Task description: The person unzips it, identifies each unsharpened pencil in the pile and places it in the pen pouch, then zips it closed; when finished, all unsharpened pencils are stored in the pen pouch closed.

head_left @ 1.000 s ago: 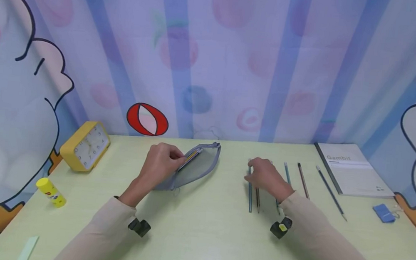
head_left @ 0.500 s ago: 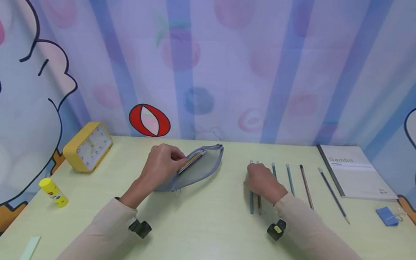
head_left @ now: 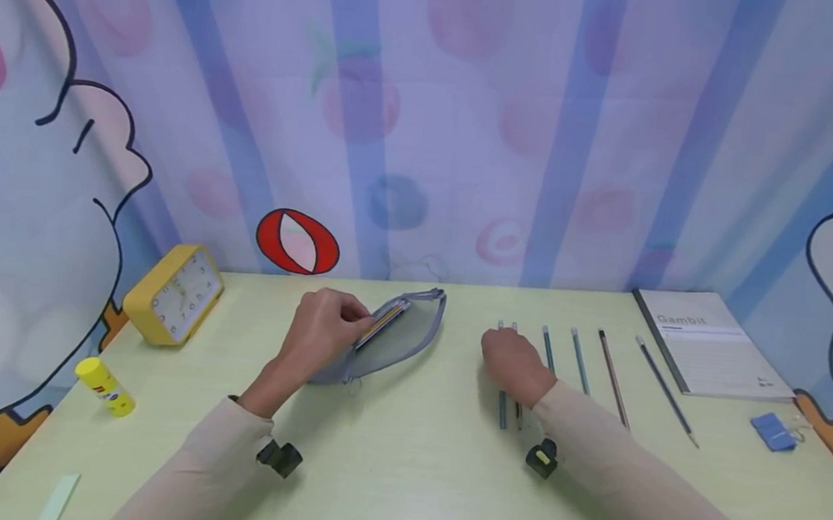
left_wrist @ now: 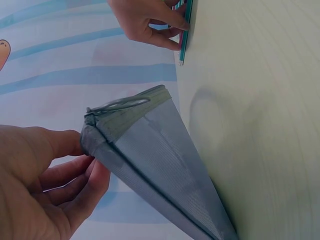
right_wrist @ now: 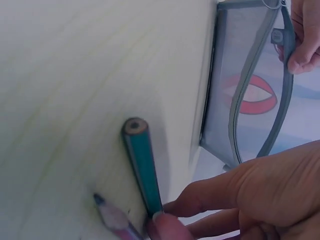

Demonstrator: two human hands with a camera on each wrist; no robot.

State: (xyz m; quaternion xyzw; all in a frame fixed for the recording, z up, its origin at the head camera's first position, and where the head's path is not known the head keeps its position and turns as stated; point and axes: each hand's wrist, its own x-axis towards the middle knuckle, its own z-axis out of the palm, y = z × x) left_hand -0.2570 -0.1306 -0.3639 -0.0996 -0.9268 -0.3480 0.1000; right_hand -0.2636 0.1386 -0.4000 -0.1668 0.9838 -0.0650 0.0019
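Observation:
My left hand (head_left: pixel 323 326) pinches the rim of a grey-blue mesh pencil pouch (head_left: pixel 405 334), which stands with its mouth spread. Some pencils (head_left: pixel 384 322) show inside it. In the left wrist view the pouch (left_wrist: pixel 160 160) hangs from thumb and fingertips. My right hand (head_left: pixel 515 362) is at the left end of a row of pencils, its thumb and fingers pinching a teal pencil (right_wrist: pixel 142 170) with a flat, unsharpened end. Right beside that lies a sharpened pencil (right_wrist: pixel 116 217), partly under the hand. Several more pencils (head_left: pixel 612 375) lie spread to the right.
A yellow alarm clock (head_left: pixel 174 295) and a yellow glue stick (head_left: pixel 105 387) stand or lie on the left. A notebook (head_left: pixel 713 345) and a blue binder clip (head_left: pixel 773 432) are on the right. A pale green strip (head_left: pixel 58 500) lies front left. A printed curtain (head_left: pixel 459 130) hangs behind.
My right hand has shifted slightly left and down over the leftmost pencils, and its fingers have closed in. The left hand keeps its grip on the pouch rim.

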